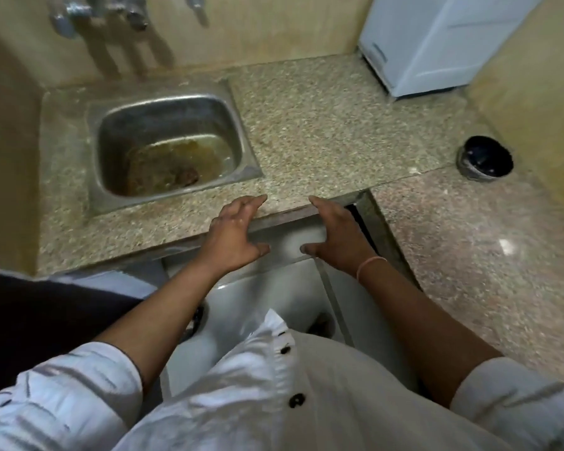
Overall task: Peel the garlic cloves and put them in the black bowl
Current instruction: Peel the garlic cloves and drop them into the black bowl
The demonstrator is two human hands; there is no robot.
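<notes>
Two hands show in my feed, both spread and holding nothing. The left hand (235, 234) lays its fingers over the front edge of the counter (323, 125), with the thumb below the edge. The right hand (336, 237) sits just beside it, apart from it. Its fingertips reach the same edge and its thumb points toward the left thumb. A pinkish band (372, 265) circles the right wrist.

The black bowl (485, 159) stands on the counter far to the right, close to the wall and well apart from both hands. Its inside is too dark for me to tell what it holds.

A steel sink (124, 131) is set into the counter on the left, with brown staining on its bottom. Taps (75, 14) stick out from the wall above it. A white box (437, 37) stands at the back right. Low in the view I see a white shirt (274, 402) with black buttons and rolled sleeves.
</notes>
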